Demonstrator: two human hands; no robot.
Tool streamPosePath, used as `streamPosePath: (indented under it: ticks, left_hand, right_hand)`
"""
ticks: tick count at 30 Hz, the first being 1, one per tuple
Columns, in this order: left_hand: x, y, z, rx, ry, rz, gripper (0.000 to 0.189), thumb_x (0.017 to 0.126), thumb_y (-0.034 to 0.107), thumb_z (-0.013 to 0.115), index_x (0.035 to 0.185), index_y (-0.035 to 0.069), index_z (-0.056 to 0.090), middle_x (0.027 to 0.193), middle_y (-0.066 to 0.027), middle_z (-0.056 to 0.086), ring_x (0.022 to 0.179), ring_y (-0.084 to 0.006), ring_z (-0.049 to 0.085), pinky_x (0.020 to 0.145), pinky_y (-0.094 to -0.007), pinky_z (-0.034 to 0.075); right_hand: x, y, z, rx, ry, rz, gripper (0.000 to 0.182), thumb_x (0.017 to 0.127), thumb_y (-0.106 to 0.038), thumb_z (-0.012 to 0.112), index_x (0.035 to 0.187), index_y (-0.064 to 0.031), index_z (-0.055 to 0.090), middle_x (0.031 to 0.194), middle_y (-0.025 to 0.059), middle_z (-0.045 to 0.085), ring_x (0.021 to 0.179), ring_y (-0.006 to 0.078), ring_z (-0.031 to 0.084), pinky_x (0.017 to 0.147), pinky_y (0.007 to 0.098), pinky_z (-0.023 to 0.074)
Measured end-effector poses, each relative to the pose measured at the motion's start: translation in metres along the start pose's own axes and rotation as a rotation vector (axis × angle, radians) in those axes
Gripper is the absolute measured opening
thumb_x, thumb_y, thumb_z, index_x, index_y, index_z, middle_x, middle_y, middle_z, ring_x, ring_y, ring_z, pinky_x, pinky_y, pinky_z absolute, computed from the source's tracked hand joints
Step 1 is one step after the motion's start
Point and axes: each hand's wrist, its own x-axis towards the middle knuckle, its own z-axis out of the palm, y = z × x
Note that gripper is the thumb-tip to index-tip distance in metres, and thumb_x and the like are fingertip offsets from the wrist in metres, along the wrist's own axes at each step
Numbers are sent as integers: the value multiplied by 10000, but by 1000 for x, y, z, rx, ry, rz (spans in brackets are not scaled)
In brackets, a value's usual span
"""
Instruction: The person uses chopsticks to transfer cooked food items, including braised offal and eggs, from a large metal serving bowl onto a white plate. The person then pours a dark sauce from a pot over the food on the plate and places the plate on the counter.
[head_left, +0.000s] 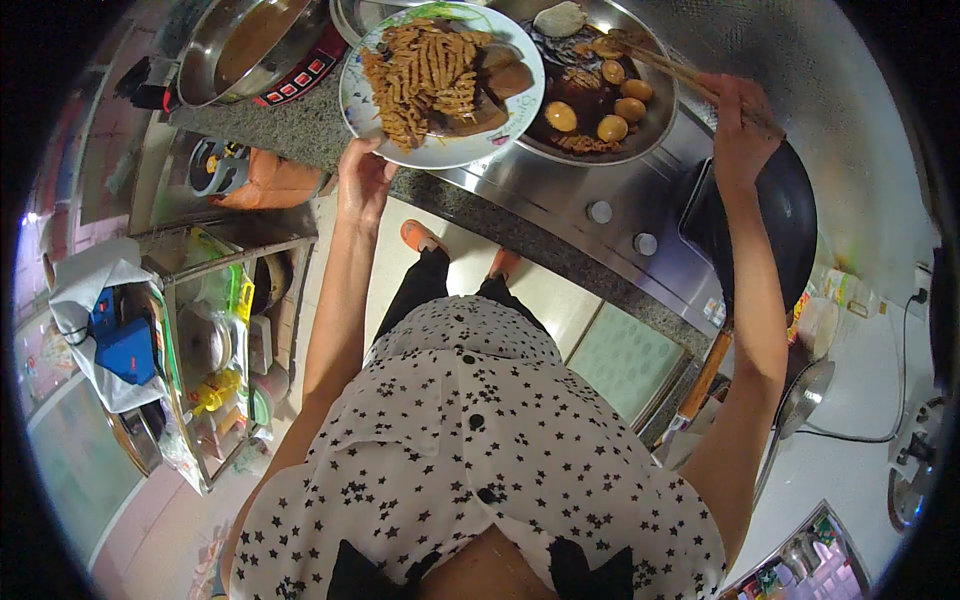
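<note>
My left hand (365, 180) grips the near left rim of a patterned white plate (442, 156). Crinkled brown strips of food (420, 71) and several smooth brown pieces (508, 75) lie on it. My right hand (742, 124) holds a pair of wooden chopsticks (679, 71), their tips over a wide steel pan (660, 131) at the plate's right. Several browned eggs (613, 127) sit in dark sauce in the pan, with a pale lump (559, 19) near its far edge. One egg (606, 47) is by the chopstick tips; whether they grip it, I cannot tell.
A steel pot of brown liquid (251, 45) stands at the upper left. The steel gas stove (555, 195) has two knobs and a dark wok (787, 217) at its right, under my right forearm. A granite counter edge (427, 191) runs before me; a storage rack (232, 262) stands at left.
</note>
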Motion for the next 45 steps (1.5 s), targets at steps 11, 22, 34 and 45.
streamPosePath:
  ticks: [11, 22, 34, 45]
  left_hand:
    - [-6, 0, 12, 53, 27, 44, 264, 748, 138, 526, 993, 42, 500, 903, -34, 545, 725, -95, 549, 571, -192, 486]
    - [-8, 3, 11, 7, -60, -21, 232, 740, 109, 524, 957, 35, 483, 885, -43, 537, 708, -120, 581, 630, -226, 536]
    - [-14, -3, 18, -11, -20, -29, 251, 741, 119, 536, 974, 43, 483, 866, -26, 534, 674, -96, 574, 563, -194, 522]
    - [-25, 3, 10, -17, 40, 20, 345, 738, 130, 549, 1061, 36, 474, 1032, -59, 538, 916, -163, 538, 738, -260, 481]
  right_hand:
    - [4, -23, -23, 121, 80, -20, 245, 844, -138, 460, 725, -31, 645, 724, 32, 593, 657, 146, 558, 617, 263, 427]
    - [2, -118, -15, 343, 146, -110, 279, 858, -182, 434, 712, -14, 602, 747, 62, 589, 697, 163, 541, 654, 278, 421]
    - [11, -115, -24, 481, -153, 36, 224, 861, -158, 458, 834, 2, 611, 797, 80, 614, 737, 157, 588, 658, 256, 465]
    - [-25, 15, -3, 436, -229, 449, 263, 855, -278, 493, 922, -51, 609, 891, 68, 612, 784, 158, 610, 632, 262, 527]
